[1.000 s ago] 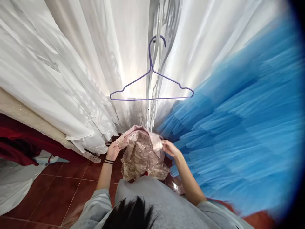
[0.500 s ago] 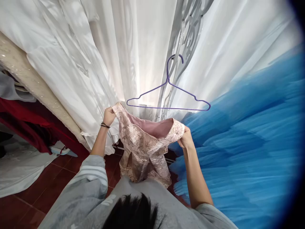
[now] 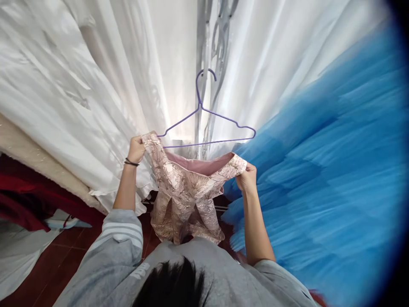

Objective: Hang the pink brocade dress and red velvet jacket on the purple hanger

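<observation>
A pink dress (image 3: 188, 183) with a shiny metallic pattern is stretched between my two hands, its pink lining showing at the neckline. My left hand (image 3: 136, 149), with a dark band at the wrist, is closed on one shoulder strap. The other strap is gripped by my right hand (image 3: 247, 177). Just beyond the dress hangs a purple hanger (image 3: 220, 114), hooked on a grey metal frame (image 3: 220, 42). Its left end is partly hidden behind the dress's left strap. The hanger carries no garment.
Blue tulle (image 3: 313, 187) fills the right side, close to my right arm. White drapes (image 3: 105, 85) hang behind and to the left. At the lower left are a beige sparkly fabric (image 3: 44, 160), dark red cloth (image 3: 19, 192) and the red tiled floor (image 3: 60, 260).
My view has turned a little to the right, so the hanger appears farther left. The dress's left strap now overlaps the hanger's left end. Both hands keep their hold.
</observation>
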Demonstrator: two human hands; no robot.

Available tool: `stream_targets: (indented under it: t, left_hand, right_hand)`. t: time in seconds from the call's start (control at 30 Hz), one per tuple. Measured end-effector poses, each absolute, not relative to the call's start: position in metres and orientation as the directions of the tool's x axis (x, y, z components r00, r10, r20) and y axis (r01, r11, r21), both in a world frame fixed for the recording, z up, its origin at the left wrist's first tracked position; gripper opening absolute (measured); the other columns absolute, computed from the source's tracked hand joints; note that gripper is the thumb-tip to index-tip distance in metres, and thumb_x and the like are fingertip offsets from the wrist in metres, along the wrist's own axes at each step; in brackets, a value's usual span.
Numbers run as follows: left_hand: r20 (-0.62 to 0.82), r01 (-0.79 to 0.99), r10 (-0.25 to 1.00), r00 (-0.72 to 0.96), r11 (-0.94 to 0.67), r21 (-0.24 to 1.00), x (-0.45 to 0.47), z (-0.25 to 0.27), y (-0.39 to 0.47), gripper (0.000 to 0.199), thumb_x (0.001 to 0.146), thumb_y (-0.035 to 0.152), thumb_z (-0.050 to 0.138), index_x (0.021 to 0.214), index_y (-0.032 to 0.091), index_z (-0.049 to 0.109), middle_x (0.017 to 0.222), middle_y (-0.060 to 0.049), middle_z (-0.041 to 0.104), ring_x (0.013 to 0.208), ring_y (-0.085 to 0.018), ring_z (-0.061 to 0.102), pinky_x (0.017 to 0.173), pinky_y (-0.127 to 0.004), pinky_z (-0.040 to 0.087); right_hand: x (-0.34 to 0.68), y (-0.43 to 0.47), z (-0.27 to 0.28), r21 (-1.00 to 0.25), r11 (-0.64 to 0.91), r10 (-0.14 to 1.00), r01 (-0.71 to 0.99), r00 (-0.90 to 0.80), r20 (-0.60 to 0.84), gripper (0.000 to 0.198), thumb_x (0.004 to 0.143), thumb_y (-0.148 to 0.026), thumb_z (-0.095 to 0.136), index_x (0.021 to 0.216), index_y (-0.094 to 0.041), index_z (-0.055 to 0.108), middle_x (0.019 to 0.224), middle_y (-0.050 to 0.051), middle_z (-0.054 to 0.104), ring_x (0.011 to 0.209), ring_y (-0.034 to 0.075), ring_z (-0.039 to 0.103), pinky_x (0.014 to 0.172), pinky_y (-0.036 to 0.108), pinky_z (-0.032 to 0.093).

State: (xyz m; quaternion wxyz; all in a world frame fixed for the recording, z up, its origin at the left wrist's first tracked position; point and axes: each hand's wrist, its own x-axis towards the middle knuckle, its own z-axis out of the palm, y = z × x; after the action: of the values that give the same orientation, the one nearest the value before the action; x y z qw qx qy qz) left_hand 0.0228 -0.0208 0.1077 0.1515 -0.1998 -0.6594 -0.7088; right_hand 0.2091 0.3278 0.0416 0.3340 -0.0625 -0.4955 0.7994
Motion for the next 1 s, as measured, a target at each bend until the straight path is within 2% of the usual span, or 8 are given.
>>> stream_targets:
  t: [0.1,0.17,0.3,0.43,0.53,0.7,0.83,1.0]
  left_hand:
    - [0.512,0.512,0.025,-0.859,0.007,0.859,0.03,0.121,-0.034,0.028,0.048,0.033,0.09,0.063,0.015,0.075,0.06,0.0,0.068,0.059,-0.013,0.06,0.06,-0.023,0.05]
    - [0.522,0.522,0.027,-0.853,0.063,0.85,0.035,0.126,-0.042,0.026,0.053,0.033,0.088,0.07,0.016,0.078,0.063,-0.001,0.069,0.058,-0.011,0.058,0.057,-0.022,0.048]
    - [0.462,0.474,0.134,-0.877,0.079,0.877,0.041,0.122,-0.041,0.027,0.057,0.035,0.088,0.076,0.018,0.079,0.066,-0.002,0.07,0.06,-0.012,0.058,0.058,-0.022,0.049]
    - [0.43,0.435,0.107,-0.897,0.028,0.9,0.044,0.113,-0.031,0.028,0.055,0.037,0.089,0.074,0.019,0.078,0.066,-0.002,0.069,0.058,-0.01,0.056,0.058,-0.022,0.047]
    - [0.406,0.409,0.099,-0.909,0.016,0.912,0.046,0.113,-0.028,0.031,0.052,0.037,0.089,0.073,0.017,0.077,0.065,-0.002,0.068,0.057,-0.01,0.055,0.056,-0.021,0.046]
    - [0.377,0.381,0.091,-0.922,0.03,0.924,0.048,0.117,-0.029,0.036,0.049,0.04,0.09,0.073,0.018,0.077,0.065,-0.002,0.068,0.058,-0.011,0.056,0.057,-0.022,0.047]
    - [0.388,0.391,0.095,-0.917,0.025,0.92,0.051,0.117,-0.031,0.035,0.05,0.041,0.09,0.072,0.018,0.078,0.065,-0.003,0.068,0.057,-0.011,0.056,0.054,-0.023,0.046]
    - [0.412,0.418,0.129,-0.902,0.024,0.908,0.055,0.116,-0.028,0.028,0.054,0.037,0.088,0.072,0.018,0.079,0.061,-0.003,0.066,0.055,-0.011,0.054,0.052,-0.023,0.044]
  right_hand:
    - [0.216,0.359,0.04,-0.819,-0.178,0.725,-0.545,-0.636,0.265,0.02,0.051,-0.023,0.082,0.07,-0.022,0.077,0.074,-0.003,0.076,0.066,0.017,0.069,0.065,0.028,0.059]
    - [0.218,0.378,0.038,-0.811,-0.142,0.761,-0.568,-0.586,0.277,0.019,0.054,-0.026,0.081,0.072,-0.022,0.076,0.075,-0.003,0.076,0.068,0.016,0.069,0.066,0.028,0.059]
    - [0.211,0.399,0.04,-0.812,-0.137,0.739,-0.567,-0.605,0.298,0.028,0.055,-0.028,0.084,0.082,-0.022,0.077,0.087,-0.001,0.078,0.082,0.018,0.072,0.08,0.03,0.06]
    - [0.202,0.407,0.049,-0.796,-0.172,0.734,-0.581,-0.614,0.289,0.033,0.056,-0.034,0.085,0.085,-0.024,0.076,0.096,0.0,0.078,0.094,0.018,0.073,0.092,0.031,0.059]
    - [0.196,0.416,0.058,-0.792,-0.142,0.709,-0.594,-0.619,0.337,0.032,0.06,-0.04,0.083,0.087,-0.025,0.075,0.099,0.001,0.078,0.101,0.02,0.072,0.099,0.034,0.057]
    - [0.176,0.443,0.078,-0.807,-0.072,0.646,-0.586,-0.644,0.41,0.035,0.056,-0.033,0.086,0.088,-0.023,0.077,0.091,0.0,0.078,0.092,0.021,0.073,0.091,0.035,0.06]
    - [0.161,0.459,0.088,-0.813,0.006,0.656,-0.583,-0.611,0.443,0.028,0.055,-0.031,0.083,0.081,-0.022,0.076,0.079,-0.003,0.076,0.083,0.02,0.072,0.081,0.033,0.06]
    - [0.159,0.457,0.072,-0.812,-0.062,0.705,-0.58,-0.602,0.376,0.031,0.054,-0.034,0.084,0.08,-0.021,0.074,0.089,0.001,0.077,0.09,0.019,0.072,0.084,0.032,0.059]
